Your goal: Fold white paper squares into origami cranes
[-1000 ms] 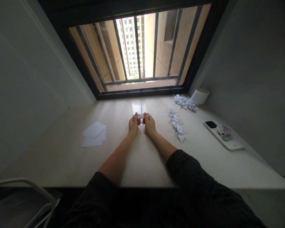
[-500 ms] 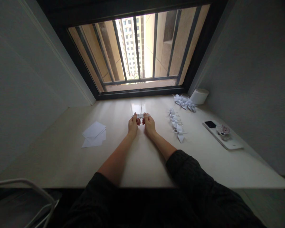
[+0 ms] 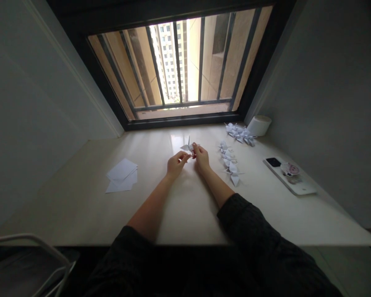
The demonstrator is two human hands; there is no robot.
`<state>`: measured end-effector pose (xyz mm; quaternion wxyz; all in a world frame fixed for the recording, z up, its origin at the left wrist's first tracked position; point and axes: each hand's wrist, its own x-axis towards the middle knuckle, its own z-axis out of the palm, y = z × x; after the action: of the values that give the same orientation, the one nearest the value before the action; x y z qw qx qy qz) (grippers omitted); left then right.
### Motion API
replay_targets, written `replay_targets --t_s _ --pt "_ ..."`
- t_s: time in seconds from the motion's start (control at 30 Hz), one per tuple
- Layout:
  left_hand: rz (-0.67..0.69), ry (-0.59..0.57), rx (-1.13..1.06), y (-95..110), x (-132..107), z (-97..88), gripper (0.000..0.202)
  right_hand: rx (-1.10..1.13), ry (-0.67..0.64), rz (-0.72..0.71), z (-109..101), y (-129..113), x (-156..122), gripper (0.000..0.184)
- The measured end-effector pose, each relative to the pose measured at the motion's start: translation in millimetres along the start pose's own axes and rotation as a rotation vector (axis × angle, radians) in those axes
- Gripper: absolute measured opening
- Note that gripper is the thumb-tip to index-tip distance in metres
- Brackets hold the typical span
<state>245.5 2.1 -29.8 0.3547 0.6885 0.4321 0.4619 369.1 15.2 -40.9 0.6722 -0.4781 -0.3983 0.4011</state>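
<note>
A small white paper crane (image 3: 188,147) is pinched in the fingers of my right hand (image 3: 201,159) just above the pale table (image 3: 179,206). Its wings stick out to the left of the fingers. My left hand (image 3: 176,163) lies just left of it with fingers curled loosely, holding nothing I can see. A row of finished paper cranes (image 3: 230,163) lies to the right of my right hand. More cranes (image 3: 240,133) are heaped further back.
A stack of white paper squares (image 3: 122,175) lies at the left. A white phone (image 3: 289,176) with a round sticker rests at the right, and a white round container (image 3: 259,125) stands by the window corner. A metal chair frame (image 3: 34,247) is at lower left.
Both hands held the folded paper between them before. Now my left hand has let go and my right hand has moved the crane slightly right and back.
</note>
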Motion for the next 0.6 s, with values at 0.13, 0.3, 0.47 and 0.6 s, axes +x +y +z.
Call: replay_targets --t_s 0.13,0.3,0.47,0.6 --pt "-0.021 0.053 0.044 -4 2 0.3 0.035 -0.054 -0.119 0.009 -9 -3 5 0.050" --pt "-0.041 0.028 -0.140 -11 8 -3.4 0.057 -0.129 -0.291 0.001 -18 -6 9 0.050" --pt "-0.033 -0.063 -0.387 -13 9 -5.0 0.041 -0.190 -0.412 0.006 -24 -10 8 0.050" --pt "-0.065 -0.051 -0.469 -11 9 -3.6 0.030 -0.224 -0.418 0.019 -26 -9 8 0.051"
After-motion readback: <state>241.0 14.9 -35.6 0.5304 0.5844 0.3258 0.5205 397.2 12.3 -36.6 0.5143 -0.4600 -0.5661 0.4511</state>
